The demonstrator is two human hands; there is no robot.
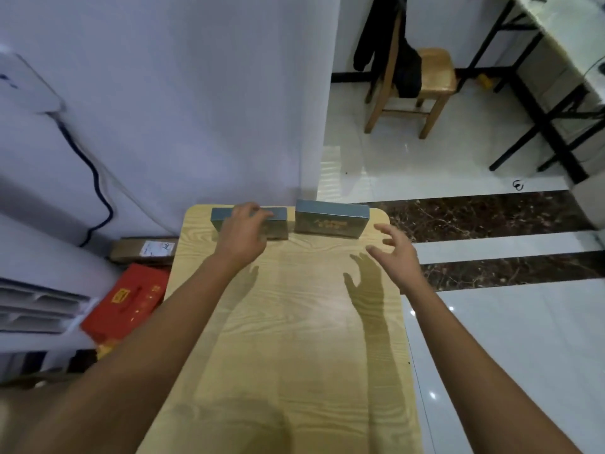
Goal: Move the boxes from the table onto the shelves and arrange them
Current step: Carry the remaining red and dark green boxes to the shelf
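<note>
At the far edge of the wooden table (pixel 294 339), the left box (pixel 280 221) stands on its long side. The left hand (pixel 244 229) grips it, fingers curled over the top. Just beside it stands the right box (pixel 330 221), untouched. The right hand (pixel 397 252) hovers near, fingers spread wide, holding nothing. Both boxes appear stiff, light and smooth-faced; best pinched across the top edge.
</note>
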